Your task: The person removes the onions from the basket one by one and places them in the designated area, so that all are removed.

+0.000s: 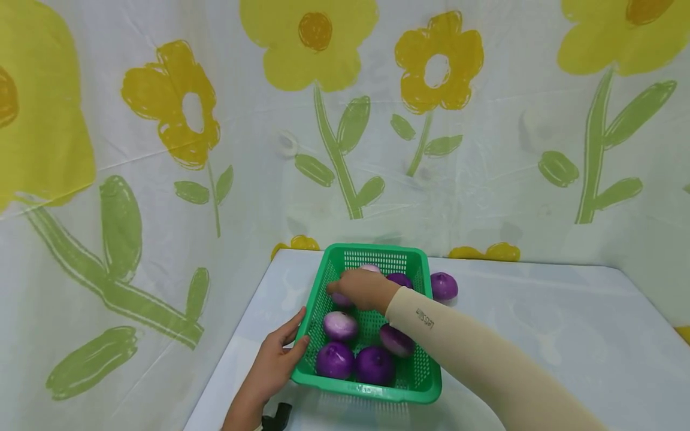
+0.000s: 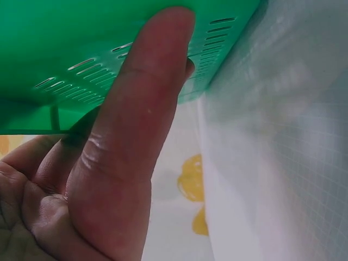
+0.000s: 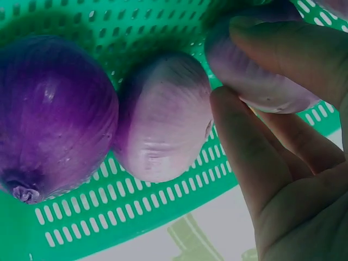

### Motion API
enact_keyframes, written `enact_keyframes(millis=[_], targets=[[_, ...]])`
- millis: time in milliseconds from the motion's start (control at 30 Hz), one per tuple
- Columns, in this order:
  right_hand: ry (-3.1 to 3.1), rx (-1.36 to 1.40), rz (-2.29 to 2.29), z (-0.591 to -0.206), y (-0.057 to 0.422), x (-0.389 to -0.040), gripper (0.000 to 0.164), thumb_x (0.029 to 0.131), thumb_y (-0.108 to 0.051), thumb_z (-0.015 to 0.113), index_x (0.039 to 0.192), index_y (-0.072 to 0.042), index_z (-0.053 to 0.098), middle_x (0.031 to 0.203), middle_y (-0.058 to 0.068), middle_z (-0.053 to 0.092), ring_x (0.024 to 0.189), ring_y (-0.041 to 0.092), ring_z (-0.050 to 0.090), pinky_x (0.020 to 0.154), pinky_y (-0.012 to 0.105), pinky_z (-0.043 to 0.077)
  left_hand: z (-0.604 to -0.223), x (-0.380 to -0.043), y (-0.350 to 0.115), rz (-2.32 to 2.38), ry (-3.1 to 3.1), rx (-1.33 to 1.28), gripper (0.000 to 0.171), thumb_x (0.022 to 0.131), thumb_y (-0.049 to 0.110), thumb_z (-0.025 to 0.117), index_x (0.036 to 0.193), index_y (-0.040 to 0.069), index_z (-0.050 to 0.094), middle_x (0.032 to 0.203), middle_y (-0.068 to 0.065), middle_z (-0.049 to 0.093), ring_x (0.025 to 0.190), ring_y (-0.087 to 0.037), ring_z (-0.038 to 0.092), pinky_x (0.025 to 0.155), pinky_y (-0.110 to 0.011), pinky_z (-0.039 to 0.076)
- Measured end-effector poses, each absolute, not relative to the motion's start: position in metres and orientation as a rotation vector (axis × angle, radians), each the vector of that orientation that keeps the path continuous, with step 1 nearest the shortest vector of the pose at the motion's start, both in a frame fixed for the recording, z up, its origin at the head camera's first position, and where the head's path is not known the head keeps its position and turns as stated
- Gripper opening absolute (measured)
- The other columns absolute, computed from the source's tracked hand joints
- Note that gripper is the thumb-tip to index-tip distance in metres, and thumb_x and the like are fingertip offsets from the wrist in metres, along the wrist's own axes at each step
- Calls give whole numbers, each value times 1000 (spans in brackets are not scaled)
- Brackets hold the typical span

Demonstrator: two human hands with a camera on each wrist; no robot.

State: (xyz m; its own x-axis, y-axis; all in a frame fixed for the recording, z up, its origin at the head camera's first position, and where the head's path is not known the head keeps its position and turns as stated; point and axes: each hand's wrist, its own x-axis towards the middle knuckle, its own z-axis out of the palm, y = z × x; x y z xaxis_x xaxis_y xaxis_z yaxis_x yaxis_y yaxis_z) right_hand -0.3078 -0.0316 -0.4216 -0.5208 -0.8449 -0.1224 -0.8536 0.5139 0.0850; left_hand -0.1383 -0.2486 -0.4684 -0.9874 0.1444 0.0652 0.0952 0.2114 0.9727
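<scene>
My right hand [image 1: 363,288] reaches into the green basket [image 1: 372,392] near its left wall. Between thumb and fingers it grips a pale purple onion [image 3: 253,81], partly covered by the hand. Close to its fingertips lies a white-and-purple onion [image 3: 166,122], beside a dark purple one [image 3: 51,109]. My left hand [image 1: 276,359] touches the basket's left side. Its straight thumb [image 2: 138,103] lies along the outer slotted wall, below the rim. More purple onions [image 1: 375,365] sit at the basket's near end, and others show behind the right hand.
One purple onion [image 1: 444,287] stands on the white table [image 1: 517,335], just outside the basket's right wall. A flower-patterned curtain [image 1: 485,179] hangs behind and to the left. A small black object [image 1: 279,416] shows by my left wrist.
</scene>
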Motion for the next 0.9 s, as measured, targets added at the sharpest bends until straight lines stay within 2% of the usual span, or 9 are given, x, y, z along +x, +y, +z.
enact_keyframes(millis=[133,400,600,733,900], targets=[[2672,-1515,194,-422,-29,-308,65,90,-4,85,144,-31,61,115,-2,73,113,17,69,98,38,57,-470,-138,-249,1928,2418,234,63,109,14,62,166,11,34,151,-26,54,102,-36,75,72,-38,64],[2636,-1502,6,-417,-20,-308,63,91,0,82,146,-25,64,126,-3,73,122,18,66,105,37,52,-471,-139,-248,1924,2430,208,63,109,13,62,166,12,36,150,-23,56,103,-33,76,73,-36,63],[2576,-1477,-237,-414,-10,-311,55,94,-9,81,146,-20,66,134,-6,71,128,15,63,110,37,48,-471,-139,-248,1933,2444,215,63,108,9,62,165,9,36,149,-26,56,101,-35,76,72,-37,63],[2555,-1364,-370,-409,-3,-312,60,92,-12,85,148,-18,65,138,-5,69,132,17,60,112,39,47,-471,-140,-248,1939,2438,227,63,108,8,62,165,9,36,149,-26,56,101,-36,76,72,-37,63],[2535,-1315,-449,-408,2,-315,67,86,-11,90,148,-17,64,138,-3,69,126,17,62,104,37,52,-472,-140,-247,1939,2437,206,62,108,10,62,165,10,37,149,-24,56,102,-35,76,73,-38,64]])
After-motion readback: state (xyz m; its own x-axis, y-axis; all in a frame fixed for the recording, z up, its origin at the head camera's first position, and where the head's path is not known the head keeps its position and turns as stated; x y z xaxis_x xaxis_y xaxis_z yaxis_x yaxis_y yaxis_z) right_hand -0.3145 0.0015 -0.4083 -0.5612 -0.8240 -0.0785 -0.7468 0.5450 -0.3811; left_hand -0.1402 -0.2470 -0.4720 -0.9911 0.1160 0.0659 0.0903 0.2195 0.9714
